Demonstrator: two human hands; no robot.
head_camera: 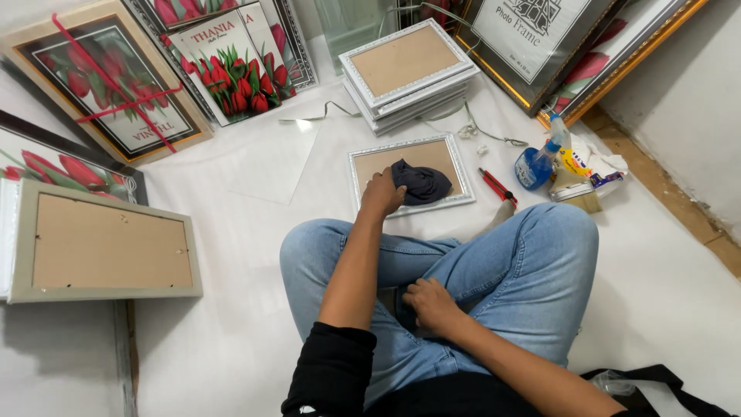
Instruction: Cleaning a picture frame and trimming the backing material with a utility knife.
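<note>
At centre frame, the left hand (pixel 381 193) grips a dark crumpled cloth (pixel 421 182) on a silver rectangular picture frame (pixel 410 174); the right hand (pixel 429 303) rests curled, holding nothing, on blue denim jeans (pixel 509 270).

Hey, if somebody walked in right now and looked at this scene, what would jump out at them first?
Most likely the left hand pressing a dark cloth onto the small silver frame lying face-down on the white floor, just beyond the crossed legs in blue jeans. Next, the red tulip pictures leaning at the upper left, and the stack of silver frames behind. A blue spray bottle stands to the right.
</note>
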